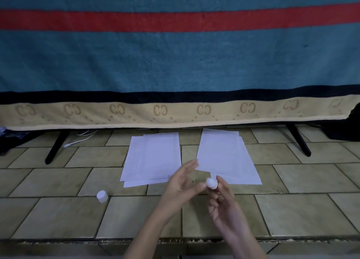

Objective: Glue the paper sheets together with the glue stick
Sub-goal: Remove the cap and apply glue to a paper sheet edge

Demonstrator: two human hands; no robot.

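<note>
Two loose stacks of white paper sheets lie on the tiled surface: a left stack (153, 158) and a right stack (224, 153). My right hand (222, 202) holds a white glue stick (212, 183) upright between its fingertips, just in front of the right stack. My left hand (182, 182) is beside it with fingers spread, its thumb touching the stick's side. A white cap (102, 196) lies alone on the tiles to the left, apart from both hands.
A blue blanket (175, 63) with a red stripe and a tan border hangs behind the papers over a frame with black legs (55, 147) (301, 141). A white cable (81, 139) lies at the back left. The tiled surface's front edge (58, 241) runs along the bottom.
</note>
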